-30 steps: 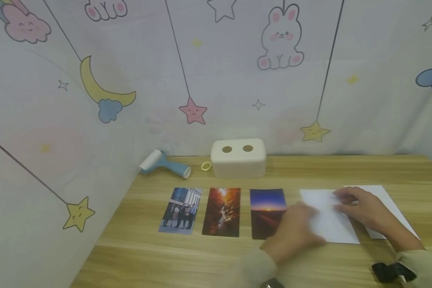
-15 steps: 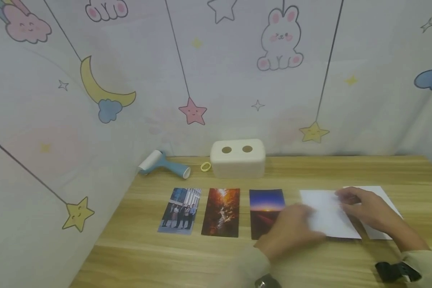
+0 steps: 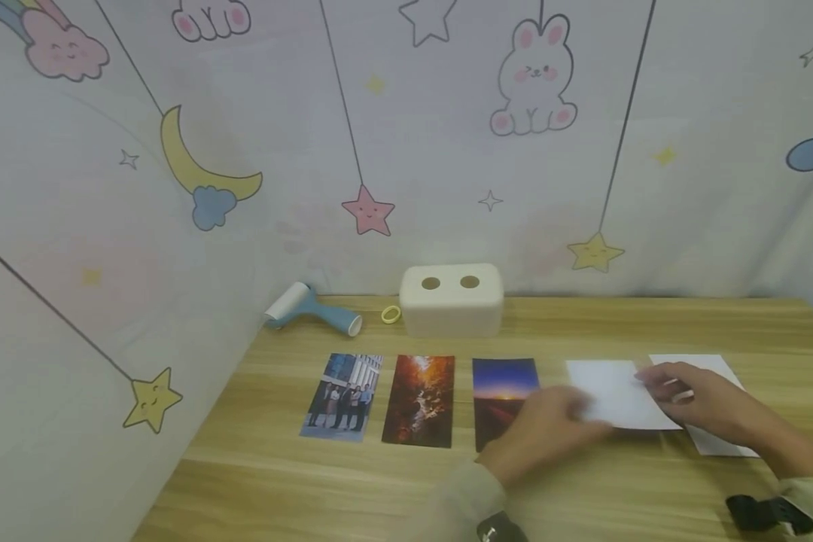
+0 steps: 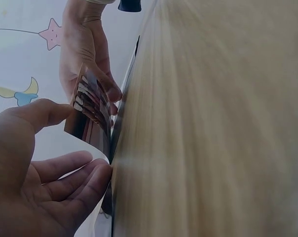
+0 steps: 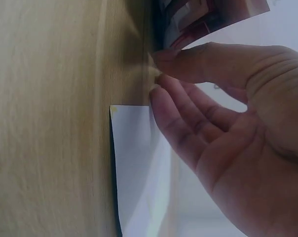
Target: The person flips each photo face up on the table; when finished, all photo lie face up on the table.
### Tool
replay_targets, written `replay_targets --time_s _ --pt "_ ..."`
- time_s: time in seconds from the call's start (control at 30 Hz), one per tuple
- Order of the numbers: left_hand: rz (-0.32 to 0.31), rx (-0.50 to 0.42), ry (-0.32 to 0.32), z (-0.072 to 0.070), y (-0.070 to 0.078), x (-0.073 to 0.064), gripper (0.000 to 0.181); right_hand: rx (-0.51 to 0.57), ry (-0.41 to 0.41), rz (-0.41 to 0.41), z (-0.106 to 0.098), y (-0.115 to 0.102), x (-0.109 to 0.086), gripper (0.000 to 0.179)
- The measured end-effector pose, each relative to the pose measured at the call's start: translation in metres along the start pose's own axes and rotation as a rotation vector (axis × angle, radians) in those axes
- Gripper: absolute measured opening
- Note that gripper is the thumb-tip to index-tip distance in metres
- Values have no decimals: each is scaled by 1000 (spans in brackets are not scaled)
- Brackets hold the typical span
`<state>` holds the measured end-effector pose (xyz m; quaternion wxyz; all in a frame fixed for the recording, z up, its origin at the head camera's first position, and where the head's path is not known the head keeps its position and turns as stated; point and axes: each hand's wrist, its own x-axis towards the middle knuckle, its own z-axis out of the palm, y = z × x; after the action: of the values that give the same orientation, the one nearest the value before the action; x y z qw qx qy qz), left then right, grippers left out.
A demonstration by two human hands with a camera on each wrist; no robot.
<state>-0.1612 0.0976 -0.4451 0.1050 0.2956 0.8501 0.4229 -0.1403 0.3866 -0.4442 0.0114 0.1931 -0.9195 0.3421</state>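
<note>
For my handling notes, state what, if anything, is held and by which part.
A photo print, white back up: the left hand has its left edge, the right hand its right edge. Exact fingertip placement is hard to tell.

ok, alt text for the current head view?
A person's left hand and right hand hold a white rectangular card at a light wood-grain tabletop; a second white rectangular card lies partly hidden beneath the right hand. Three rectangular colour photos form a row to the left, with a white two-holed box and blue-handled white roller behind.
</note>
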Motion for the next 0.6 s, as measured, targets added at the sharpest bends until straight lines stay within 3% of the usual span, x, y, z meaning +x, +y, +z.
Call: replay_targets --time_s 0.33,0.6 --pt "-12 12 -7 1 -1 0 45 10 41 -68 -5 5 -3 33" --pt "-15 -9 -5 -2 2 -2 45 22 43 15 -6 -7 1 48"
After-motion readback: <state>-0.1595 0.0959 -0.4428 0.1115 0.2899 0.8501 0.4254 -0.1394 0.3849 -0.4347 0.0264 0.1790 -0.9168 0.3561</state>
